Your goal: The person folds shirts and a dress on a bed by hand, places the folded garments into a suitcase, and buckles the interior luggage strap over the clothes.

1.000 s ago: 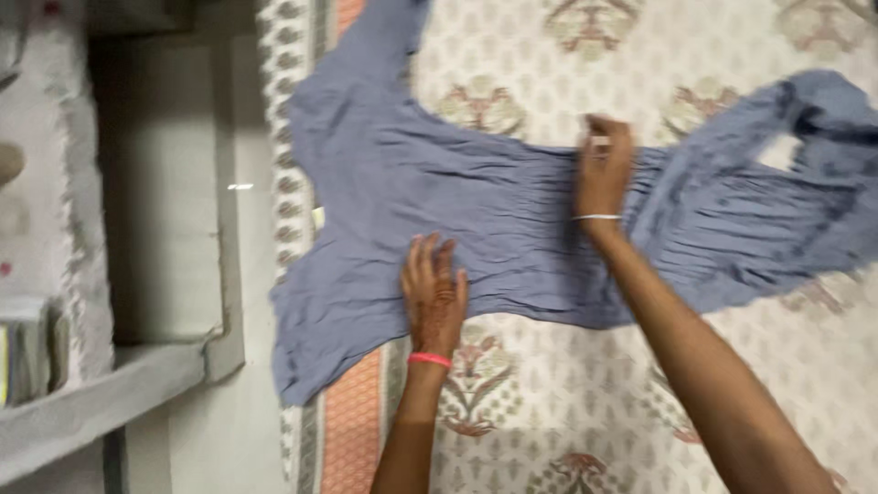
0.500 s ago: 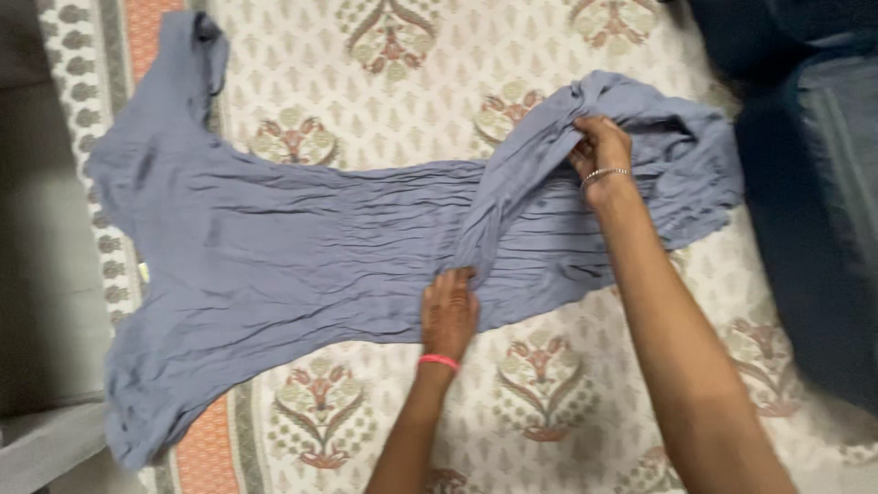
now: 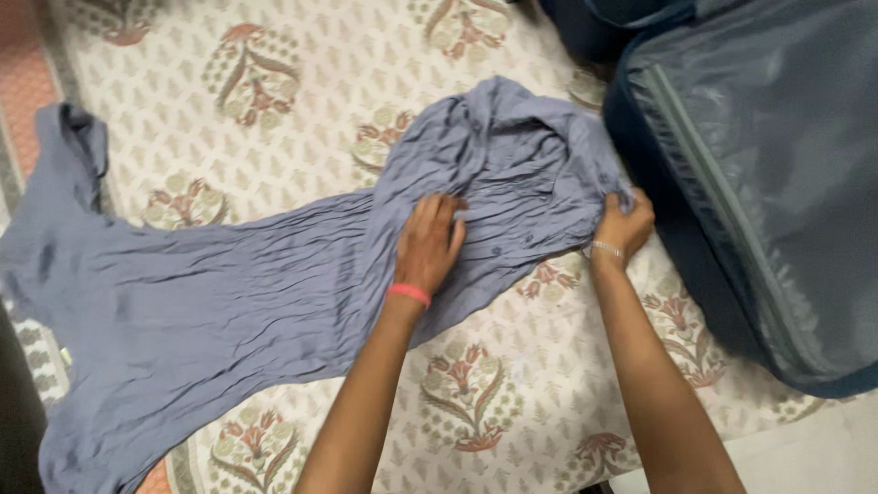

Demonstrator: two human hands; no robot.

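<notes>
A grey-blue garment lies spread across a patterned bedsheet, crinkled along its length. Its wide end reaches the left edge of the view, and its other end is folded back over itself into a bunched heap near the upper middle.

The left hand rests palm down on the garment just below that heap, fingers spread and pressing the cloth flat; its grip is released, closing on nothing. A pink band sits on that wrist.

The right hand is at the heap's right edge, its grip clenched on a pinch of the cloth. A thin silver bangle circles that wrist. Both forearms come up from the bottom of the view.

Just beside the right hand, to the right, lies a dark blue suitcase with a grey lining, open on the sheet. The garment's folded end lies near its edge; whether they touch is unclear.
</notes>
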